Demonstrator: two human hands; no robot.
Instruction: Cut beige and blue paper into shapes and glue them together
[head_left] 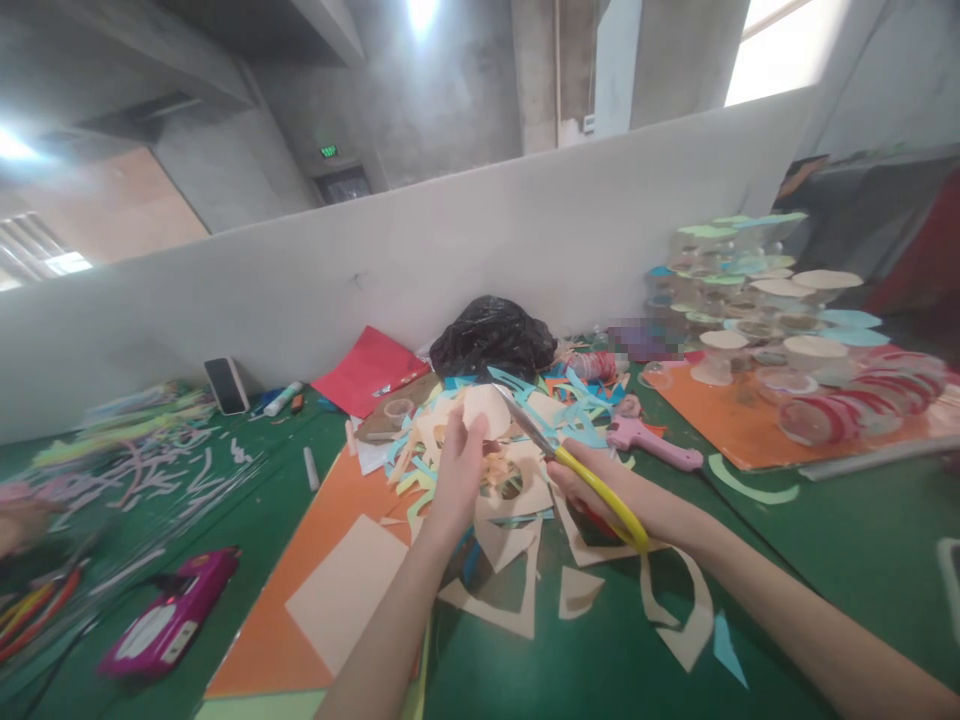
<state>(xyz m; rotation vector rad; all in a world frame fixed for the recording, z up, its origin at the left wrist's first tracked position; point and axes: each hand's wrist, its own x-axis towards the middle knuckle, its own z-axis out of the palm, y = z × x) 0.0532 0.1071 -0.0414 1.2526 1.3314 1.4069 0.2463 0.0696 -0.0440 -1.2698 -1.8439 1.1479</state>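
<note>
My left hand (457, 470) pinches a piece of cream paper (486, 410) with a curved edge. My right hand (592, 490) grips yellow-handled scissors (525, 420), and their steel blades reach toward that paper, right by its edge. Below both hands lies a heap of cream, pale blue and yellow paper offcuts (480, 500). A sheet of orange card (259, 625) with a cream rectangle on it sits under my left forearm.
A green mat (862, 570) covers the table. A pink glue gun (652, 443) lies right of the offcuts, beside an orange board (750, 420) bearing clear cups and paper discs. A black plastic bag (491, 335), red paper (367, 370) and a phone (226, 385) line the white partition (450, 260).
</note>
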